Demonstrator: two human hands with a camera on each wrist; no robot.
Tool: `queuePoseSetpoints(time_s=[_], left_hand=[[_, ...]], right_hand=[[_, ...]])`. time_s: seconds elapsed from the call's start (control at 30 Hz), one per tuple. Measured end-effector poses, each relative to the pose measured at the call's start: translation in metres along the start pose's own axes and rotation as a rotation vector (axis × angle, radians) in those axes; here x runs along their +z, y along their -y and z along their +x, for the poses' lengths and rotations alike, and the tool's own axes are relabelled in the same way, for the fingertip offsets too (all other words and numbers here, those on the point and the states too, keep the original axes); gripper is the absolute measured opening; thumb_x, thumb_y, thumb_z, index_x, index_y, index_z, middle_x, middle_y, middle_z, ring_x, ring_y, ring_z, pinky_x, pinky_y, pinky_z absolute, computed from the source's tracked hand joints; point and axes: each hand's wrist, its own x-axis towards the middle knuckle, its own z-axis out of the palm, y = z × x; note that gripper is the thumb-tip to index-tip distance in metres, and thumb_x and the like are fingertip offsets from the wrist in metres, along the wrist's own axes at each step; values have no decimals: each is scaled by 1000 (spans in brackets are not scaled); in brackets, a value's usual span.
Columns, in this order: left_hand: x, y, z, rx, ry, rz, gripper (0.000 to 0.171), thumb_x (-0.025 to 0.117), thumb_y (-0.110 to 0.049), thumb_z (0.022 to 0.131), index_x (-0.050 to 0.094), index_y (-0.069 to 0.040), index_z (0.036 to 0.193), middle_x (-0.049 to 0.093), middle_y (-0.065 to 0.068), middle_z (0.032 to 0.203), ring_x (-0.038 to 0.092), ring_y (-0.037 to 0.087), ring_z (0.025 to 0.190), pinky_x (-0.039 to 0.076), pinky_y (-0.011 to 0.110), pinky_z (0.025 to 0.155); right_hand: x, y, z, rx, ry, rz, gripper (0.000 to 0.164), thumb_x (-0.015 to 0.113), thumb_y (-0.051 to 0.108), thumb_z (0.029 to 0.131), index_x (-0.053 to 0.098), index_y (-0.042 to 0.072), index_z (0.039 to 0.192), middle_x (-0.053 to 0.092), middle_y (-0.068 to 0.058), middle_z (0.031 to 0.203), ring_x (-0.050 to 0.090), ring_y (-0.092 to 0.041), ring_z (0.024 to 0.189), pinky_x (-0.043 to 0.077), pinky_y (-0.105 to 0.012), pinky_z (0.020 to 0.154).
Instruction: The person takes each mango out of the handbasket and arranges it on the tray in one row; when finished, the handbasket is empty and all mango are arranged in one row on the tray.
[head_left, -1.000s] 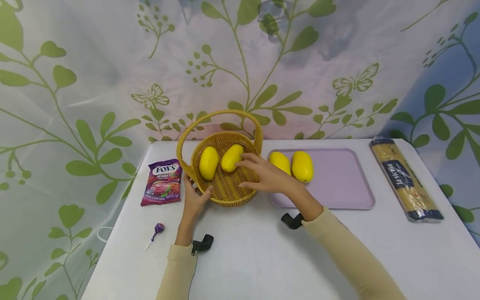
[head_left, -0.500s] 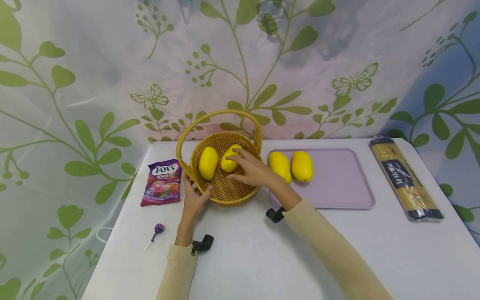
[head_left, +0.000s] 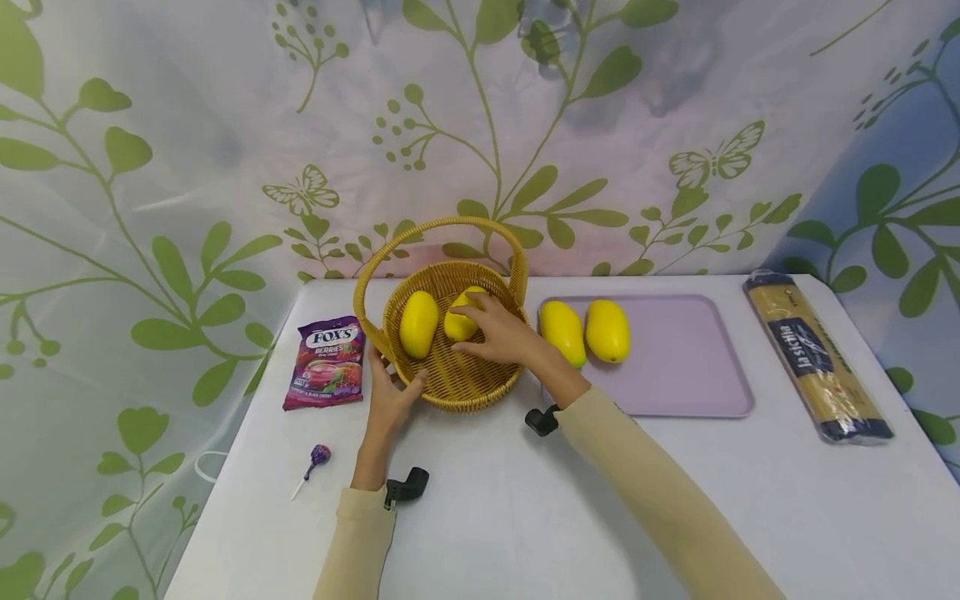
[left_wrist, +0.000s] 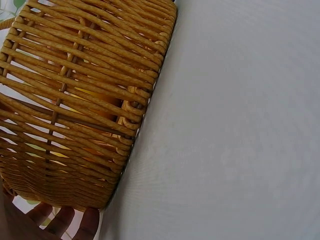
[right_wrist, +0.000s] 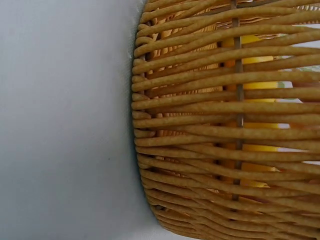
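A wicker basket (head_left: pixel 468 390) with a tall arched handle stands on the white table. Two yellow mangoes lie inside it: a left mango (head_left: pixel 418 325) and a right mango (head_left: pixel 457 327). My left hand (head_left: pixel 388 402) holds the basket's left front side, thumb at the rim and fingers outside; those fingertips (left_wrist: pixel 62 220) touch the weave in the left wrist view. Reaching in over the front right rim, my right hand (head_left: pixel 501 333) grips the right mango, its fingers over the top and thumb at the near side. The right wrist view shows only basket wall (right_wrist: pixel 225 110) with yellow behind it.
Right of the basket, a lilac tray (head_left: pixel 675 367) bears two more mangoes, one mango (head_left: pixel 562 333) beside another mango (head_left: pixel 607 332). Farther right lies a pack of spaghetti (head_left: pixel 817 358). On the left are a purple candy bag (head_left: pixel 326 364) and a lollipop (head_left: pixel 318 456).
My right hand has moved left and farther into the basket, from beside the right mango to around it. The left hand and the basket have stayed in place.
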Motion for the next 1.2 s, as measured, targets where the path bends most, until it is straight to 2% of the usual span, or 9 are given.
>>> queuePoseSetpoints(time_s=[0.1, 0.23, 0.33, 0.43, 0.57, 0.67, 0.8, 0.97, 1.2], left_hand=[[-1, -4, 0, -8, 3, -19, 95, 68, -18, 80, 3, -31, 148, 21, 8, 149, 33, 30, 129, 38, 47, 99], [-2, -21, -1, -9, 17, -45, 95, 67, -13, 79, 4, -23, 149, 20, 15, 148, 33, 36, 129, 36, 51, 99], [-1, -33, -3, 3, 25, -40, 94, 66, -10, 79, 3, -18, 149, 20, 21, 147, 32, 40, 127, 36, 52, 99], [-1, -38, -3, 5, 26, -35, 93, 65, -10, 80, 3, -16, 149, 20, 22, 147, 32, 41, 127, 36, 53, 99], [0, -39, -4, 1, 23, -30, 93, 65, -11, 79, 3, -16, 149, 19, 22, 147, 32, 41, 128, 35, 53, 99], [0, -38, -4, -2, 21, -28, 93, 65, -11, 79, 3, -13, 149, 19, 23, 146, 32, 42, 127, 35, 53, 99], [-1, -37, -5, -4, 22, -36, 93, 65, -10, 79, 3, -10, 148, 19, 24, 146, 32, 42, 127, 35, 53, 99], [-1, -37, -6, -9, 28, -36, 95, 65, -10, 79, 1, -16, 149, 18, 22, 146, 31, 40, 128, 35, 53, 100], [-1, -37, -6, -12, 29, -36, 94, 65, -11, 80, 1, -18, 149, 19, 23, 146, 33, 40, 127, 35, 53, 100]], right_hand=[[0, -1, 3, 14, 23, -5, 69, 58, 54, 84, 37, 24, 143, 17, -14, 152, 23, -37, 137, 40, -49, 99], [0, -2, 5, 26, 34, -15, 71, 61, 49, 84, 34, 22, 145, 16, -15, 152, 21, -38, 138, 38, -51, 100], [0, -3, 7, 26, 19, -19, 72, 64, 46, 83, 35, 21, 144, 24, -14, 146, 31, -34, 132, 41, -47, 99], [0, -4, 6, 26, 11, -16, 71, 68, 42, 81, 40, 20, 142, 31, -13, 136, 39, -28, 122, 44, -41, 96], [0, -4, 5, 42, 61, -15, 69, 70, 42, 79, 43, 23, 140, 32, -10, 136, 41, -24, 121, 42, -38, 97], [1, -4, 4, 44, 96, -14, 70, 70, 42, 79, 41, 25, 141, 26, -10, 145, 36, -26, 129, 39, -41, 101], [1, -3, 4, 6, 99, -21, 72, 72, 39, 78, 42, 21, 140, 19, -10, 152, 26, -29, 137, 32, -44, 107], [1, -3, 3, -31, 105, -15, 72, 73, 35, 78, 43, 18, 140, 15, -5, 155, 24, -27, 139, 28, -44, 110], [2, -3, 2, -22, 124, -12, 66, 73, 34, 78, 46, 22, 137, 21, -10, 153, 28, -29, 137, 29, -47, 108]])
